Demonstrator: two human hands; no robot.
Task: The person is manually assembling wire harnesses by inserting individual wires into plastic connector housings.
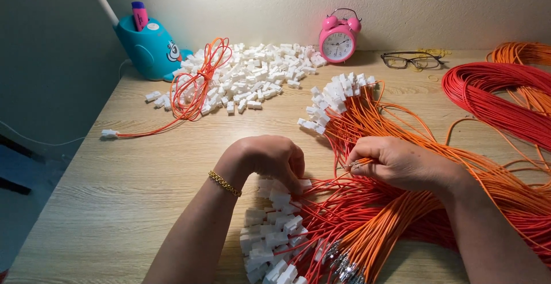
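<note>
My left hand [265, 159], a gold chain bracelet on its wrist, curls fingers-down over small white plastic connectors [274, 232] fitted on red and orange wires. My right hand [402, 162] pinches the metal-tipped ends of a few orange wires [354, 164] between thumb and fingers, just right of the left hand. Below both hands lies a thick bundle of orange and red wires [367, 221], some ending in bare metal terminals. Whether the left fingers grip a connector is hidden.
A pile of loose white connectors [252, 77] lies at the back, with a coiled orange wire [195, 83] on it. Further back: a teal pen holder [150, 49], a pink alarm clock [339, 36], glasses [411, 60]. Red wire coils [505, 97] lie right.
</note>
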